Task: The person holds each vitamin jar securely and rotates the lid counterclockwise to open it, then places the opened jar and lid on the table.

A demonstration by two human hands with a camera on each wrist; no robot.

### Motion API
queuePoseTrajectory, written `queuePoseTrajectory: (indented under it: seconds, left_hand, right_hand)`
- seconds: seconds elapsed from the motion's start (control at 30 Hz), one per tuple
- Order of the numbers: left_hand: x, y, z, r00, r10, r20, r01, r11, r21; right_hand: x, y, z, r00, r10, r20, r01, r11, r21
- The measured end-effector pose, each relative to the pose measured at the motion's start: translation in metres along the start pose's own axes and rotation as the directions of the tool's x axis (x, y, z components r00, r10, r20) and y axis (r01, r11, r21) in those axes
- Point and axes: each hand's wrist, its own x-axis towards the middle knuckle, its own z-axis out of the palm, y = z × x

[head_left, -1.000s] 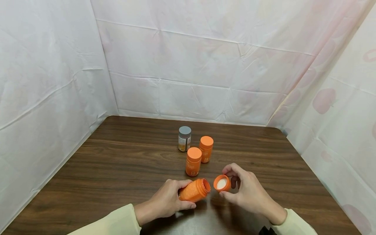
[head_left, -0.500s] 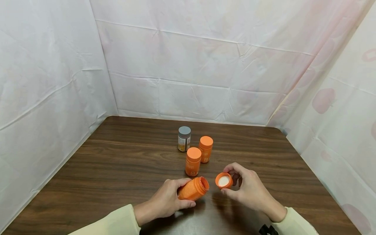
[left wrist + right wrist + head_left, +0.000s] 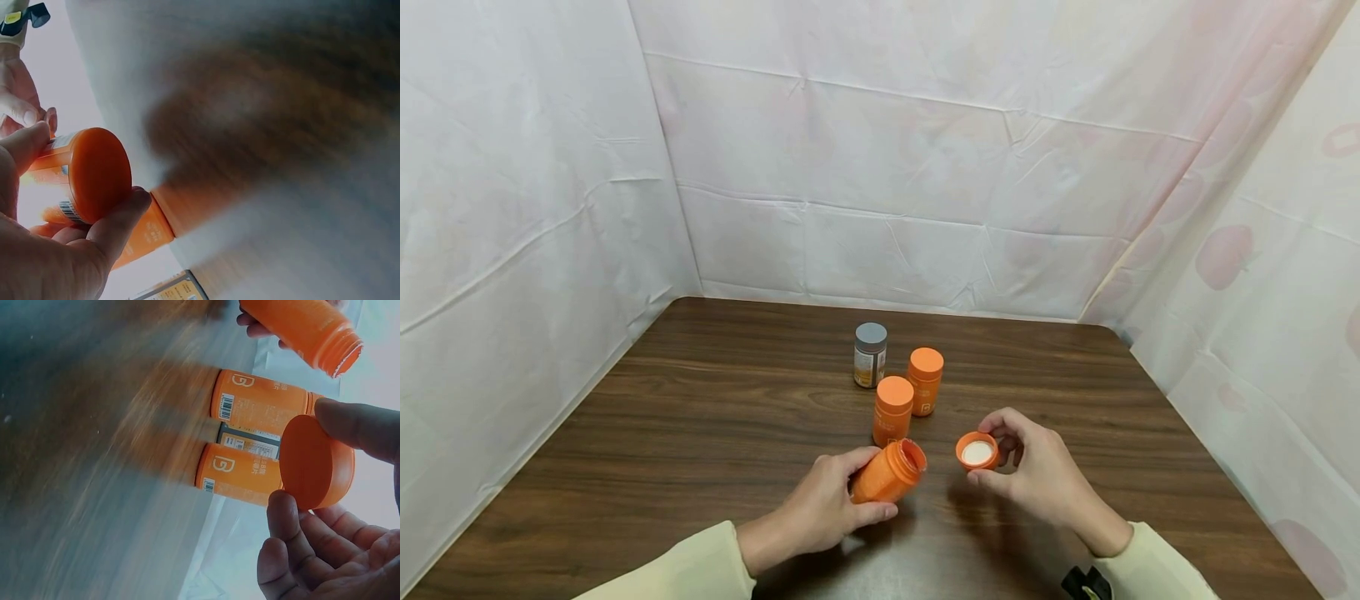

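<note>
My left hand (image 3: pixel 820 504) grips an orange bottle (image 3: pixel 883 477) without its lid, tilted so that its mouth faces up and to the right. In the left wrist view the bottle's round base (image 3: pixel 101 175) shows between thumb and fingers. To the right, my right hand (image 3: pixel 1041 479) pinches an orange screw cap (image 3: pixel 977 451) by its rim, its pale inner liner facing up. The right wrist view shows the smooth top of this cap (image 3: pixel 306 464), apart from the bottle's threaded neck (image 3: pixel 340 353). What the bottle contains cannot be seen.
Two capped orange bottles, a nearer one (image 3: pixel 893 408) and a farther one (image 3: pixel 927 382), stand upright beyond my hands. Behind them is a grey-lidded jar (image 3: pixel 870 356). All are on a dark wooden table (image 3: pixel 737 400) with white sheeting (image 3: pixel 850 150) around it.
The right hand has moved the cap slightly away and to the right, its liner turning more upward. The left hand has raised the bottle's mouth a little and shifted slightly left.
</note>
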Motion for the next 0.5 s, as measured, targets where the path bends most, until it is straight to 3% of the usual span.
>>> queuePoseTrajectory:
  seconds: [0.5]
  left_hand:
    - [-0.003,0.0,-0.005,0.999,-0.002,-0.047,0.002,1.0,0.004]
  right_hand:
    - [0.009,0.018,-0.005,0.997,0.069,-0.037,-0.071,0.994,-0.084]
